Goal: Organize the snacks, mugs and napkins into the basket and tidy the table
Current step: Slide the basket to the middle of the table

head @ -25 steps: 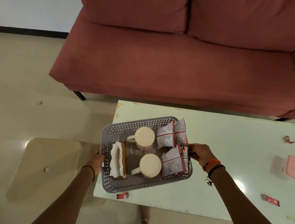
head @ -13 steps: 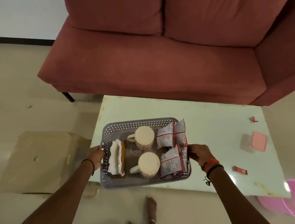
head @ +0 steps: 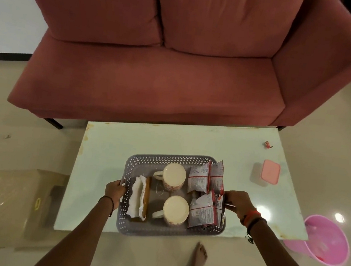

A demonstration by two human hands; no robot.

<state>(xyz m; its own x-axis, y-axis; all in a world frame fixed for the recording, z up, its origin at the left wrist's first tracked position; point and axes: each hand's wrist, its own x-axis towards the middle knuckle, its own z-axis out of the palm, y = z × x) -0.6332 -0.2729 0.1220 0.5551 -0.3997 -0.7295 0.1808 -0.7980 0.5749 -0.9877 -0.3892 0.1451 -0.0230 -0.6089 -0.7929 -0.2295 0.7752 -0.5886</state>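
Note:
A grey perforated basket (head: 167,157) sits over the near edge of the pale table (head: 115,147). Inside it stand two cream mugs, one at the back (head: 174,174) and one at the front (head: 176,208). White napkins in a wooden holder (head: 139,195) fill the left side. Several silver and red snack packets (head: 206,178) fill the right side. My left hand (head: 115,189) grips the basket's left rim. My right hand (head: 238,201) grips its right rim.
A pink-lidded box (head: 270,172) and a small red wrapper (head: 268,144) lie on the table's right part. A pink bin (head: 325,239) stands on the floor at the right, a beige plastic stool (head: 0,197) at the left. A red sofa (head: 178,67) stands behind. My feet (head: 198,259) are below.
The view has swung right and I stand further back. Both hands have carried the basket from the table's left corner towards its middle. The bin has come into view.

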